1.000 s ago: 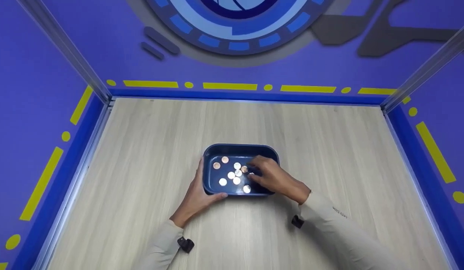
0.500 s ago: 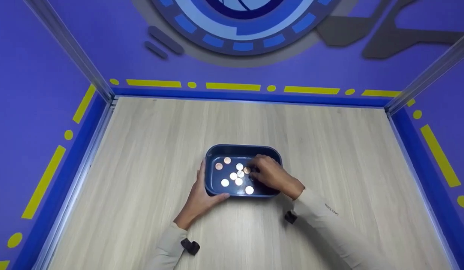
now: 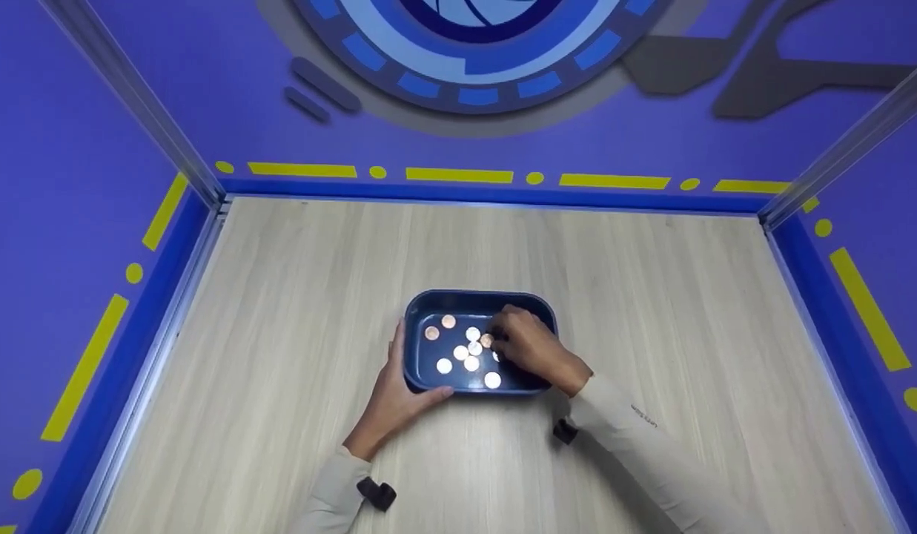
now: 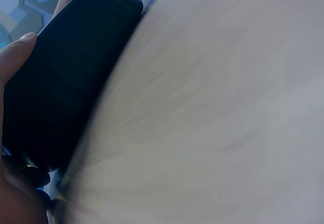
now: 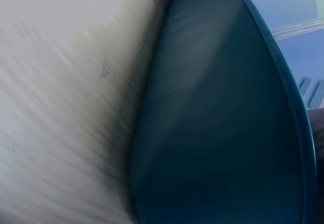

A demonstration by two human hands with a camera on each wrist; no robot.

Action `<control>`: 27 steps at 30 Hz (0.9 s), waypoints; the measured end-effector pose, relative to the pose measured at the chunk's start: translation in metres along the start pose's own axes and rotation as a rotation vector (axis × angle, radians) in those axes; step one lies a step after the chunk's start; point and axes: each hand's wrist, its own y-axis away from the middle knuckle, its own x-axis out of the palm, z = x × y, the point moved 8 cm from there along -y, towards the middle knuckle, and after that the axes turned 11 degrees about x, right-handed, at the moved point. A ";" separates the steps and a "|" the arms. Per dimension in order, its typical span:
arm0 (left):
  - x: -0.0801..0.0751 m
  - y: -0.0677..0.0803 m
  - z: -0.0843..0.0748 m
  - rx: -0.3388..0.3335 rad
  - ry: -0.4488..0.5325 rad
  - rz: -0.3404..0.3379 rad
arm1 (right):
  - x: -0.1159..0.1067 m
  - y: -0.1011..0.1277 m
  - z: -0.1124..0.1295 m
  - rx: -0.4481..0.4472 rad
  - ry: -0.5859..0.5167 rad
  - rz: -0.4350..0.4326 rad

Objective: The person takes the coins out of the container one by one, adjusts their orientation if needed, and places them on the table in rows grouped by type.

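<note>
A dark blue rectangular tray (image 3: 474,295) sits mid-table with several copper and silver coins (image 3: 462,353) on its floor. My left hand (image 3: 399,378) grips the tray's near-left corner, fingers along the left wall and thumb on the front wall. In the left wrist view the tray's dark wall (image 4: 66,82) fills the left side, with my thumb (image 4: 15,51) against it. My right hand (image 3: 500,344) reaches into the tray's right half, fingertips bunched down and pinching at a coin. The right wrist view shows only the tray's outer wall (image 5: 217,122), blurred.
The tray stands on a pale wood-grain table (image 3: 651,297) boxed in by purple walls with yellow dashes (image 3: 458,175) and metal corner posts (image 3: 132,104). Bare tabletop lies on all sides of the tray.
My right hand has crept slightly left inside the tray, its fingers closing tighter over the coins, and the forearm has swung left. The left hand and tray have stayed put.
</note>
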 end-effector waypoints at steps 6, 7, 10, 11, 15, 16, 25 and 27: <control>0.000 0.002 0.002 0.001 -0.001 0.007 | 0.002 -0.001 0.002 -0.004 0.009 -0.002; 0.001 0.002 0.002 -0.002 0.000 0.008 | 0.002 -0.001 0.002 0.000 0.009 0.000; 0.001 0.003 0.002 -0.010 0.001 0.008 | 0.002 -0.002 0.001 0.014 0.010 0.006; 0.001 0.003 0.001 -0.013 0.001 0.007 | 0.002 -0.002 0.000 0.021 0.013 0.007; 0.001 0.003 0.001 -0.016 -0.002 0.007 | 0.003 -0.002 -0.002 0.040 0.016 0.022; 0.002 0.003 0.002 -0.017 0.001 0.008 | 0.004 -0.002 -0.002 0.045 0.013 0.026; 0.001 0.002 0.002 -0.019 0.009 0.008 | 0.006 -0.003 0.000 0.024 -0.081 0.078; 0.001 0.002 0.002 -0.020 0.004 0.010 | 0.006 -0.002 0.001 0.008 -0.103 0.078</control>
